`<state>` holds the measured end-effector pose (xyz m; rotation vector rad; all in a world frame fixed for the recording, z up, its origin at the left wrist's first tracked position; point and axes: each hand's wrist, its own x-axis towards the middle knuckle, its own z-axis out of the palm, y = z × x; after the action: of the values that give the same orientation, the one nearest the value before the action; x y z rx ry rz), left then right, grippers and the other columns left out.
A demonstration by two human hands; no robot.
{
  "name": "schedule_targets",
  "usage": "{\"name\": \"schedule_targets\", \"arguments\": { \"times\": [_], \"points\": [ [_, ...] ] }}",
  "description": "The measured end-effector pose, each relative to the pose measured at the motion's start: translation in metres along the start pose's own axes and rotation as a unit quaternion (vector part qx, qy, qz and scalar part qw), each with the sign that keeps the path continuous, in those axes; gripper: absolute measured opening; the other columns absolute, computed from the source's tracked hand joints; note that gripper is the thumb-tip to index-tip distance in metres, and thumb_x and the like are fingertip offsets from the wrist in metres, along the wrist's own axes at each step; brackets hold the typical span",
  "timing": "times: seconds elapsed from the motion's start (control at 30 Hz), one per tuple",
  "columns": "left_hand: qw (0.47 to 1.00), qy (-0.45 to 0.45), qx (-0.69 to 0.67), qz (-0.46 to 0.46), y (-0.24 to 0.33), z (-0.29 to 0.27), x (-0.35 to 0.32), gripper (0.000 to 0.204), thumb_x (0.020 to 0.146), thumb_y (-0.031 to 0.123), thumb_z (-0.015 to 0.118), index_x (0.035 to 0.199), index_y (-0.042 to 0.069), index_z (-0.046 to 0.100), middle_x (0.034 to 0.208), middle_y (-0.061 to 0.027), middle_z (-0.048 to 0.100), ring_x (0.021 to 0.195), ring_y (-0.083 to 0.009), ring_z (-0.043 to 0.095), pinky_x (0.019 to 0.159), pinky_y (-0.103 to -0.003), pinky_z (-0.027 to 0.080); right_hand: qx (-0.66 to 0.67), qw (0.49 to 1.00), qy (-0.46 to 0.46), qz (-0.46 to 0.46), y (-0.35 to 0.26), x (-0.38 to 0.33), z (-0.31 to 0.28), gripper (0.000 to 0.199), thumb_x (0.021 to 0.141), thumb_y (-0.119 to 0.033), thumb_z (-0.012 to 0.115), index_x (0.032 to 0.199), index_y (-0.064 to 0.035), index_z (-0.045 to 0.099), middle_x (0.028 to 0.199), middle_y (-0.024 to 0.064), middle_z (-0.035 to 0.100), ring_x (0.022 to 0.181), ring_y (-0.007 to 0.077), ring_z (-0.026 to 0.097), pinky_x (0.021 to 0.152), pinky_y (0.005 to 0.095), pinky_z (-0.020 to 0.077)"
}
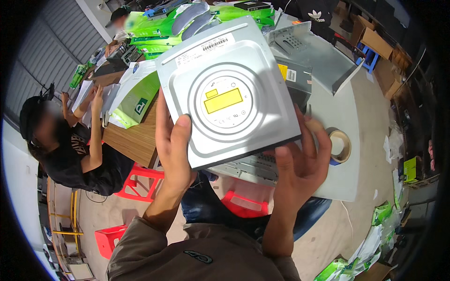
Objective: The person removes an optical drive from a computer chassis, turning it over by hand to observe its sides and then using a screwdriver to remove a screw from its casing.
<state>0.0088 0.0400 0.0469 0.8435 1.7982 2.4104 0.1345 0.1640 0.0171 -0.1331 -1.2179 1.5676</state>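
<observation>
I hold a flat silver metal optical drive (225, 89) up in front of me, its top face toward the camera, with a round pressed ring and a yellow label in the middle. My left hand (172, 145) grips its left edge, thumb lying on the face. My right hand (300, 159) holds the lower right corner from beneath, fingers curled under the black front edge. Under the drive sits part of a grey metal computer case (253, 167) on the table.
A roll of tape (340, 145) lies on the white table (337, 112) at my right. Green and white boxes (154, 33) pile on the wooden table (133, 138). A seated person (70, 145) works at left. Red stools (140, 180) stand below.
</observation>
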Motion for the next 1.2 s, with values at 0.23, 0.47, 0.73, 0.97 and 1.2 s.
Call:
{"name": "schedule_targets", "arguments": {
  "times": [0.23,0.47,0.73,0.97,1.2],
  "points": [
    [0.992,-0.012,-0.005,0.123,-0.009,0.003,-0.006,0.092,0.093,0.021,0.064,0.16,-0.001,0.003,0.16,-0.0221,0.024,0.143,-0.0297,0.034,0.117,-0.04,0.027,0.034,0.993,0.086,0.078,-0.009,-0.005,0.009,0.079,0.088,-0.005,0.076,0.149,-0.0024,0.028,0.141,0.0278,0.048,0.12,0.0296,0.059,0.089,0.0353,0.058],
    [0.954,-0.196,0.03,0.223,-0.024,-0.014,-0.003,0.123,0.081,-0.004,0.075,0.157,0.006,-0.022,0.163,-0.0259,0.014,0.147,-0.0338,0.029,0.117,-0.044,0.027,0.029,0.991,0.054,0.12,-0.005,0.006,0.016,0.071,0.091,-0.007,0.073,0.148,-0.0024,0.032,0.135,0.0236,0.054,0.122,0.027,0.057,0.092,0.0341,0.0553],
    [0.917,-0.215,0.095,0.321,-0.026,-0.006,-0.002,0.104,0.071,-0.003,0.083,0.155,-0.003,0.022,0.145,-0.0325,0.046,0.13,-0.0444,0.053,0.104,-0.045,0.047,0.064,0.985,0.054,0.148,0.004,0.012,0.01,0.068,0.093,0.002,0.067,0.149,-0.0052,0.029,0.129,0.018,0.057,0.116,0.0236,0.06,0.091,0.0351,0.0569],
    [0.908,-0.279,0.058,0.308,0.007,0.004,0.005,0.085,0.07,-0.003,0.081,0.145,-0.001,0.042,0.146,-0.0254,0.049,0.131,-0.0436,0.053,0.103,-0.048,0.049,-0.11,0.991,0.066,0.045,0.003,0.012,0.009,0.082,0.087,-0.011,0.069,0.154,-0.0022,0.022,0.149,0.019,0.039,0.137,0.03,0.043,0.116,0.0409,0.032],
    [0.891,-0.252,0.094,0.366,0.011,0.015,0.005,0.075,0.065,-0.002,0.078,0.134,-0.005,0.05,0.138,-0.0252,0.057,0.122,-0.0432,0.06,0.1,-0.046,0.054,-0.221,0.944,0.026,-0.245,-0.043,0.032,0.025,0.118,0.079,-0.069,0.07,0.158,-0.001,0.015,0.157,0.0266,0.029,0.145,0.044,0.033,0.12,0.053,0.0238]
  ]
}}
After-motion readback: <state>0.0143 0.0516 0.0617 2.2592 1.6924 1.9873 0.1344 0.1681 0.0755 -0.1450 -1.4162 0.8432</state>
